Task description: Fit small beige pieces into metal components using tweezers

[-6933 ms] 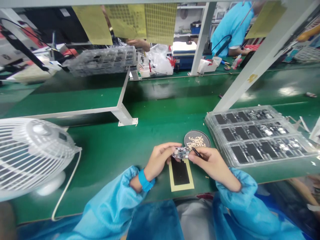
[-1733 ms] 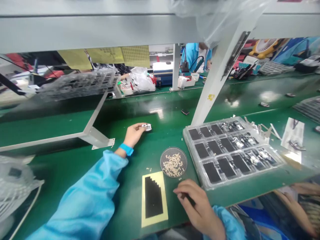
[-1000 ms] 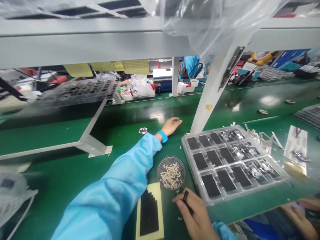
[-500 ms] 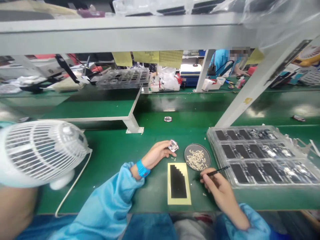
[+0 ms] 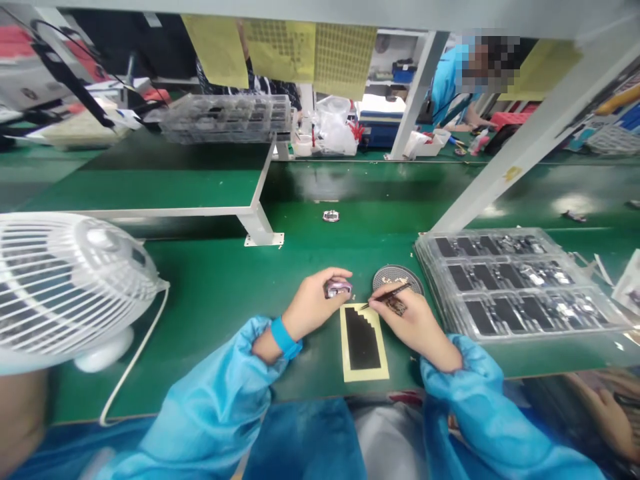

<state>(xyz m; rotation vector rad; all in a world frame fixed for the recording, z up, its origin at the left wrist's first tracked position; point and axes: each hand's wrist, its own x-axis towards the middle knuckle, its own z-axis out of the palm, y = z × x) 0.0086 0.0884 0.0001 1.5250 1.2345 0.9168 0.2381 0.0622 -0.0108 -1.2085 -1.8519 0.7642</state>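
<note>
My left hand [image 5: 313,303] is closed around a small purple-and-silver framed part [image 5: 339,289], tilted between thumb and fingers. Black tweezers [image 5: 397,293] are pinched in my right hand [image 5: 413,323], their tip at the upper edge of a yellow backing sheet [image 5: 364,375]. On that sheet lies a black adhesive area [image 5: 363,343] with a stepped top edge. Behind my right hand is a round grey mesh dish [image 5: 393,271] holding many small beige pieces, partly hidden by the hand. A blue band [image 5: 285,339] circles my left wrist.
Stacked clear trays [image 5: 530,283] with black and silver parts stand at right. A white fan [image 5: 75,287] is at left, near a raised green shelf [image 5: 200,180]. A similar framed part [image 5: 331,216] lies farther back. A co-worker in a blue sleeve [image 5: 450,73] is across the bench.
My right hand has moved up and left, bringing the tweezers to the yellow sheet's top edge. My left hand has turned the framed part. The camera view has tilted down.
</note>
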